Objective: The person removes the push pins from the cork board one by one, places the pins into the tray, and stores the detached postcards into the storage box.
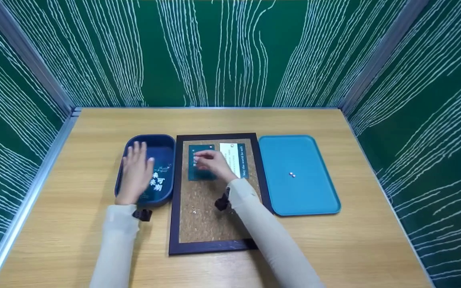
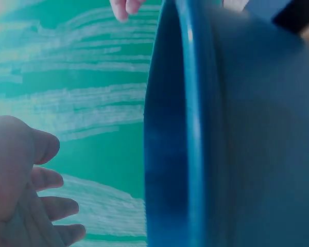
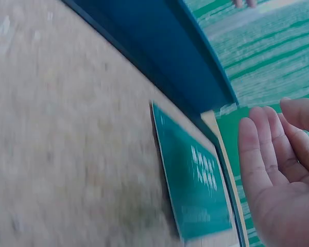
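My left hand [image 1: 134,172] hovers over the dark blue basin [image 1: 173,154], its fingers straight. A dark green card [image 1: 158,187] with white characters lies in that basin. Above the framed cork board [image 1: 198,228], my right hand [image 1: 214,163] has its fingers loosely bent, and nothing shows between them in the right wrist view. Beneath it, a green card [image 1: 194,174] lies at the upper left of the cork. Beside that is a white-and-green card [image 1: 243,160], partly covered by the right hand and wrist. A tiny shiny piece [image 1: 194,212] sits lower on the cork.
To the right of the board is a light blue tray [image 1: 302,200] holding a few tiny shiny pieces [image 1: 291,175]. All stand on a wooden table [image 1: 358,240], with green, white-streaked walls [image 1: 230,52] at the back and sides.
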`<move>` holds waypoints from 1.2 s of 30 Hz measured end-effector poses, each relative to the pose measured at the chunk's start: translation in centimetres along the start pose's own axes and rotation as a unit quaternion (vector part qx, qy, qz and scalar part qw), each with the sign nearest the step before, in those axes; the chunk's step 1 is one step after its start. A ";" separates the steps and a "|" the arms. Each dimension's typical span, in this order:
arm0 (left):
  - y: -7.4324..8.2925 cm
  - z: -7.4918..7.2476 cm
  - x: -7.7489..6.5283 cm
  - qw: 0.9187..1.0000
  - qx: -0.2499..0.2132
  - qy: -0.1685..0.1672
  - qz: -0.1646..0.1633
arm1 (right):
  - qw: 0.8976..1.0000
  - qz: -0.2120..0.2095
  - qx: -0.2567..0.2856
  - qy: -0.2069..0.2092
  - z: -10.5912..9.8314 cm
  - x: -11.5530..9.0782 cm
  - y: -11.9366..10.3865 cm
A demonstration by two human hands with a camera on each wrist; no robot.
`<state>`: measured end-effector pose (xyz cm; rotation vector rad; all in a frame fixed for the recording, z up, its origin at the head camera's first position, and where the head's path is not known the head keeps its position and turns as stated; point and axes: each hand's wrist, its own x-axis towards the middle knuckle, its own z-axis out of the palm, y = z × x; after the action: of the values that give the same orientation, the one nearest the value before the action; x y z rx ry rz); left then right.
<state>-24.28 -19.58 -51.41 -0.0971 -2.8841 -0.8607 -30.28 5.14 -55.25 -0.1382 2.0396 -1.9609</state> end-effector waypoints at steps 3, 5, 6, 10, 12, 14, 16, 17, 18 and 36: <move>1.9 0.9 0.4 0.999 0.031 0.009 0.032 | 1.000 0.010 0.000 0.025 -1.4 -0.1 0.4; 3.1 1.5 0.7 0.998 0.040 0.006 0.045 | 0.999 0.019 0.002 0.038 -2.4 -0.2 0.6; 3.7 1.8 0.8 0.998 0.041 0.001 0.049 | 0.999 0.024 0.005 0.044 -2.9 -0.1 0.8; 5.7 3.2 1.3 0.997 0.047 -0.018 0.064 | 0.997 0.041 0.003 0.070 -4.6 0.1 1.3; 6.5 3.9 1.5 0.996 0.052 -0.027 0.072 | 0.995 0.046 0.000 0.083 -5.4 0.2 1.4; 7.2 4.7 1.8 0.995 0.056 -0.034 0.081 | 0.994 0.048 -0.001 0.095 -6.2 0.3 1.6; 7.9 5.6 2.0 0.994 0.058 -0.040 0.089 | 0.993 0.050 -0.006 0.109 -6.9 0.4 1.7; 8.3 6.0 2.1 0.993 0.057 -0.044 0.093 | 0.992 0.051 -0.006 0.115 -7.3 0.4 1.8; 8.6 6.5 2.2 0.992 0.057 -0.048 0.098 | 0.991 0.053 -0.010 0.122 -7.7 0.5 1.8; 12.8 13.9 3.8 0.976 0.098 -0.129 0.147 | 0.986 0.074 -0.014 0.147 -11.7 1.6 2.5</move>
<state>-28.21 -1.16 -55.45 -0.6423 -3.0570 -0.5428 -34.78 16.10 -57.80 0.3059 2.1830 -1.9561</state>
